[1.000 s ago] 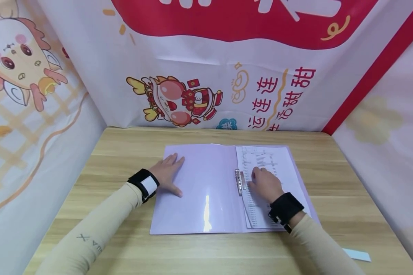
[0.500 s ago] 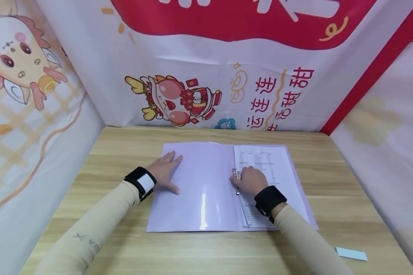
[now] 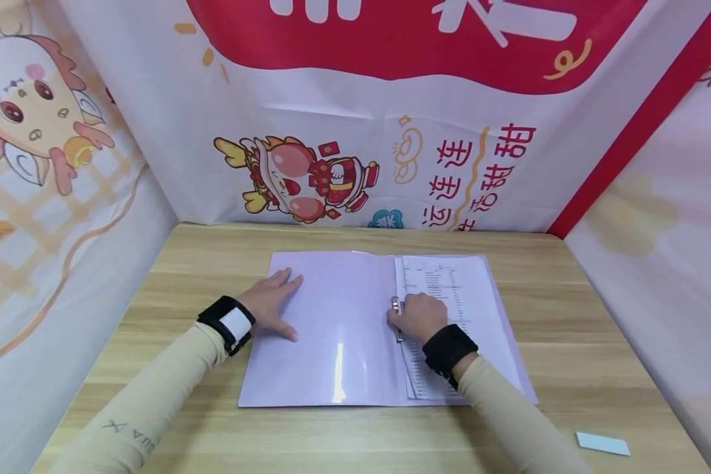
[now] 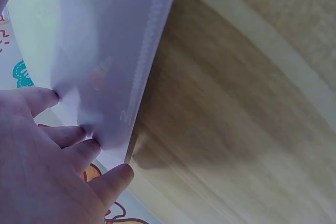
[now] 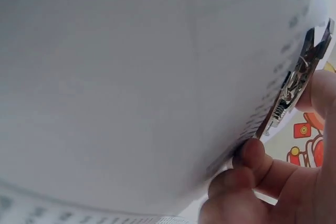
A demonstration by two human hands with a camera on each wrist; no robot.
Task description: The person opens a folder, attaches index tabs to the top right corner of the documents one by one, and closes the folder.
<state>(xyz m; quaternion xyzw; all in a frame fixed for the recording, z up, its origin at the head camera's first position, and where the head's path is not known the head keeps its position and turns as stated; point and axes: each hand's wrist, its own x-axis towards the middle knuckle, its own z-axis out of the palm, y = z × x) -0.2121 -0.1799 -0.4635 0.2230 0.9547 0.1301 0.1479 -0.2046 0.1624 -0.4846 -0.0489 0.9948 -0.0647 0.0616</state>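
Right hand (image 3: 422,316) grips folder clip (image 3: 395,309); wooden table (image 3: 569,342), cartoon banner (image 3: 308,178) behind.

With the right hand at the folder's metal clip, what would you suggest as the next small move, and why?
Probably lift the clip lever with the right hand, whose fingers curl at it beside the printed sheets, while the left hand lies flat on the open folder, steadying it.

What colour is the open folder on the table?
The folder is pale lilac, glossy plastic. It shows best in the head view.
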